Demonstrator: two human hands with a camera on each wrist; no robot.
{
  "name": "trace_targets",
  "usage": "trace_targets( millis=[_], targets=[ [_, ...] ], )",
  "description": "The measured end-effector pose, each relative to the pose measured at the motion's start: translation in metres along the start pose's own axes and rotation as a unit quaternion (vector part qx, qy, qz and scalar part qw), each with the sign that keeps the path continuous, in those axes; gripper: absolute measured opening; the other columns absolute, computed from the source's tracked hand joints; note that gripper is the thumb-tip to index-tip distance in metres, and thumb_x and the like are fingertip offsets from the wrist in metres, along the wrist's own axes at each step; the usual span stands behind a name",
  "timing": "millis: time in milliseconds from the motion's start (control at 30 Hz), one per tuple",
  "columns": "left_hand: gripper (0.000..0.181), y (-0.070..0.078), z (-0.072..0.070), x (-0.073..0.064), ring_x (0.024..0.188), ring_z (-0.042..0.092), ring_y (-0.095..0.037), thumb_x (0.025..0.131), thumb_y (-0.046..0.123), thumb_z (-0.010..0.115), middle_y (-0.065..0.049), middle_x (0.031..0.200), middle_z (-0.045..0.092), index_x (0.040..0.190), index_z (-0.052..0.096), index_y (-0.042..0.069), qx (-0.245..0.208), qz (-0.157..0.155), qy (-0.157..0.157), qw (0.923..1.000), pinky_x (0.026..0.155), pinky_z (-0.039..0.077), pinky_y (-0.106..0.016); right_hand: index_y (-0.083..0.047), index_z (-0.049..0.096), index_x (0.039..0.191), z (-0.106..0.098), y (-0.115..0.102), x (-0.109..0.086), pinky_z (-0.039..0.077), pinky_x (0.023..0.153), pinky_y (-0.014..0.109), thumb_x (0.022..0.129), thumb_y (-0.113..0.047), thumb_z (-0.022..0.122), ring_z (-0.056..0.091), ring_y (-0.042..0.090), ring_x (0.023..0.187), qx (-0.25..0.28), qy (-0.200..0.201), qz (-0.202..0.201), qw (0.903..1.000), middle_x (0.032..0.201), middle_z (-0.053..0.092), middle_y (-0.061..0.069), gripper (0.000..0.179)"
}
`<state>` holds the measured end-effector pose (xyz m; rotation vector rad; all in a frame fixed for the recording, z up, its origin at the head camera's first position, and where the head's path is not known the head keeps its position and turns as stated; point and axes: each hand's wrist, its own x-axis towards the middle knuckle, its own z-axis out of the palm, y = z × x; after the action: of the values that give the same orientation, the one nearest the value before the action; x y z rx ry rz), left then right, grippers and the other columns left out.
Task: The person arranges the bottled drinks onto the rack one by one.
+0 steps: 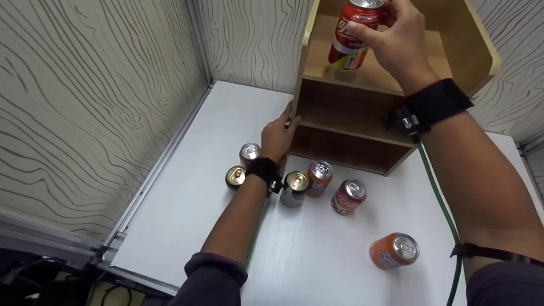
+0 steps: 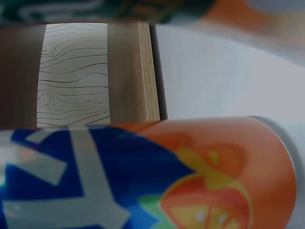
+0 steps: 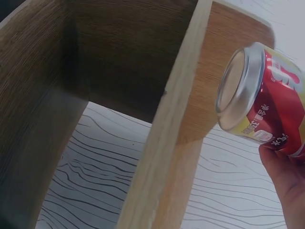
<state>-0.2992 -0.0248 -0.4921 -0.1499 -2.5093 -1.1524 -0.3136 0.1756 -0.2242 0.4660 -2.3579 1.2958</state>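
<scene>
My right hand (image 1: 401,40) grips a red soda can (image 1: 355,34) between thumb and fingers, tilted above the top board of a wooden shelf (image 1: 316,49). In the right wrist view the silver bottom of this red can (image 3: 281,105) shows, with the thumb against its side. My left hand (image 1: 276,136) holds the left side panel of the shelf, thumb at the front edge and fingers along the outer face. Below its wrist are an orange can (image 1: 321,180) and a grey can with a gold top (image 1: 294,191). A printed orange can (image 2: 214,176) fills the lower left wrist view.
On the white table (image 1: 297,263) are a dark red can (image 1: 348,197), a separate orange can (image 1: 386,253) nearer me, and, left of my left wrist, a red can (image 1: 250,154) and a gold-topped can (image 1: 235,180). Patterned walls (image 1: 127,85) stand behind and left. A green cable (image 1: 437,191) runs along my right arm.
</scene>
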Motion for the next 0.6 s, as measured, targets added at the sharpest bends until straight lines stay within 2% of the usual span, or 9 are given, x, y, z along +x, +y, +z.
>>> trace_targets(
  millis=[133,600],
  targets=[
    [0.056,0.000,-0.001,0.000,0.100,0.081,-0.019,0.108,0.047,0.055,-0.007,0.126,0.078,0.160,0.047,0.027,0.003,-0.003,-0.001,1.0000,0.085,0.064,-0.038,-0.015,0.061,0.140,0.007,-0.001,0.006,0.051,0.112,0.028,0.091,-0.028,0.084,0.064,0.013,0.126,-0.003,-0.009,0.013,0.9999,0.139,0.066,0.000,0.055],
    [0.057,0.003,-0.001,0.000,0.100,0.080,-0.020,0.108,0.047,0.055,-0.009,0.126,0.078,0.160,0.046,0.026,-0.005,-0.005,-0.003,1.0000,0.086,0.064,-0.038,-0.016,0.061,0.142,0.013,-0.006,0.011,0.051,0.112,0.027,0.093,-0.034,0.081,0.063,0.014,0.130,-0.005,-0.017,0.030,0.9994,0.142,0.065,0.001,0.055]
  ],
)
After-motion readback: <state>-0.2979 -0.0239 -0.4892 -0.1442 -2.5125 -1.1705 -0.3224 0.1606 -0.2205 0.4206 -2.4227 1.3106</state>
